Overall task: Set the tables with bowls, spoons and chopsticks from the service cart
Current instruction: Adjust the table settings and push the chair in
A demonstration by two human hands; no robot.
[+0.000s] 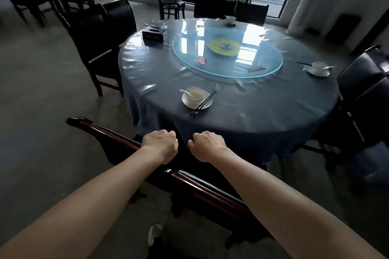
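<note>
Broadly, a round table (252,115) fills the middle of the view, draped in a blue cloth under a shiny clear cover. A glass turntable (227,69) sits at its centre with a yellow disc beneath it. Dark chairs stand round the table: one on the left (94,33), one on the right (364,90), more at the far side. The nearest chair (189,178) shows a dark red wooden top rail running slantwise across the foreground.

Both bare forearms reach over that rail. The left hand (161,145) and the right hand (207,146) hang side by side, close together but apart, just short of the table's near edge. Each has its knuckles up and its fingers curled under into a fist. Whether either grips anything beneath cannot be told, since the fingertips are hidden.

A black tissue box (153,35) stands near the far left edge of the table. Four places are laid. The nearest has a white bowl (194,93) on a saucer (189,104), a white spoon (186,92) resting in the bowl with its handle pointing left, and black chopsticks (203,104) lying across the saucer's right rim. Another bowl (319,66) sits at the right edge — two more, blurred, at the far side (229,20) and far left (159,23). A small red packet (201,60) lies on the turntable, and a crumpled white paper (154,233) on the floor.
</note>
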